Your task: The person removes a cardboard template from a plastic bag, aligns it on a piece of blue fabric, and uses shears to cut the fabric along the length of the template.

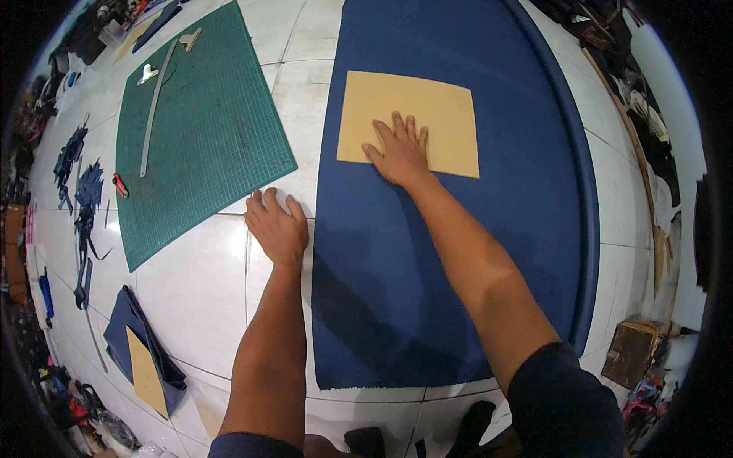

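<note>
A long piece of dark blue fabric [458, 259] lies spread on the tiled floor, its right side rolled or folded along the edge. Near its far part rests a tan rectangular sheet [435, 99], perhaps card. My right hand [403, 151] presses flat on the sheet's near edge with fingers spread. On the white tiles between the fabric and a green cutting mat [214, 114], my left hand [276, 225] is set down, fingers apart and holding nothing. Its fingertips are close to the mat's near right corner.
On the mat lie a metal ruler [156, 107], two metal clips and a red cutter [120, 185]. Blue fabric scraps [88, 191] are scattered at the left. A folded blue cloth [130, 328] carries a tan piece. A brown box [632, 351] stands at the right.
</note>
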